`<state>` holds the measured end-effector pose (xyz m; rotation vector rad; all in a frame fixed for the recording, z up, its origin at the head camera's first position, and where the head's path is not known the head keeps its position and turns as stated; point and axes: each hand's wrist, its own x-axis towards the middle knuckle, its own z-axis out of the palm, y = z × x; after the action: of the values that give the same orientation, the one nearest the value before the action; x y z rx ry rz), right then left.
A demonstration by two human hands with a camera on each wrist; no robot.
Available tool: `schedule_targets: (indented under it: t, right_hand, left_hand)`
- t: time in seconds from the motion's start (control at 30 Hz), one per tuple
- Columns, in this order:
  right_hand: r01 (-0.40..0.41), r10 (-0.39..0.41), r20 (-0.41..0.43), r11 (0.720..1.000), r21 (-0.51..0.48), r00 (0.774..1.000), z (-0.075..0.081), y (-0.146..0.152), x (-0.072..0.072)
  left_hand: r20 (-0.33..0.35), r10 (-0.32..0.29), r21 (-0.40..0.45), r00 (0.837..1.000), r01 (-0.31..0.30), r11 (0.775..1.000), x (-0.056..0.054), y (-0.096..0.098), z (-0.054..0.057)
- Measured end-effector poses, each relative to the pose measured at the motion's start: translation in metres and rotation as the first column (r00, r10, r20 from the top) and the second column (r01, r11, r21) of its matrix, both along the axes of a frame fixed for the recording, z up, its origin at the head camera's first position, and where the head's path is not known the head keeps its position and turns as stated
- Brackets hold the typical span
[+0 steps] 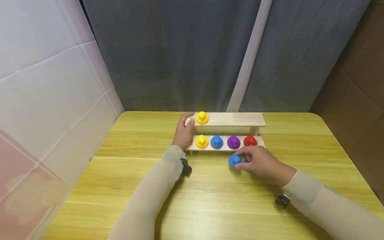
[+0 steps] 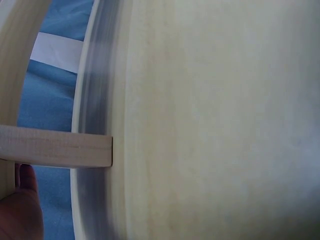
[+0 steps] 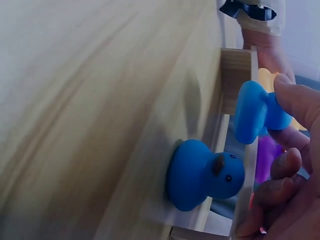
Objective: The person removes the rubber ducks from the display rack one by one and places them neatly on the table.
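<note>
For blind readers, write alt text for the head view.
A person's right hand pinches a blue duck; the left hand grips a shelf by its left end. A yellow duck tops it; yellow, blue, purple and red ducks line its lower step.

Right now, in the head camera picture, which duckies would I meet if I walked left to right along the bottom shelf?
Along the bottom shelf: yellow duck → blue duck → purple duck → red duck.
</note>
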<state>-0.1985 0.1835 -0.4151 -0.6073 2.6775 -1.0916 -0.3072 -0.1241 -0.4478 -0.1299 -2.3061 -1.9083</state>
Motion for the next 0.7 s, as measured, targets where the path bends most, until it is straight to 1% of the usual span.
schedule_targets:
  t: [0.27, 0.5, 0.7]
  right_hand:
    - [-0.015, 0.018, -0.086, 0.999, 0.035, 0.996, -0.01, -0.001, 0.001]
    - [-0.005, 0.017, -0.119, 0.995, 0.101, 0.993, -0.015, -0.002, 0.002]
    - [-0.001, 0.019, -0.143, 0.992, 0.123, 0.99, -0.015, -0.004, 0.004]
  left_hand:
    - [-0.017, 0.006, -0.013, 1.0, -0.006, 1.0, 0.001, 0.001, 0.0]
    - [-0.02, 0.0, -0.002, 1.0, 0.0, 1.0, 0.0, 0.001, -0.002]
    - [-0.014, 0.008, 0.0, 1.0, -0.008, 1.0, 0.0, 0.001, 0.0]
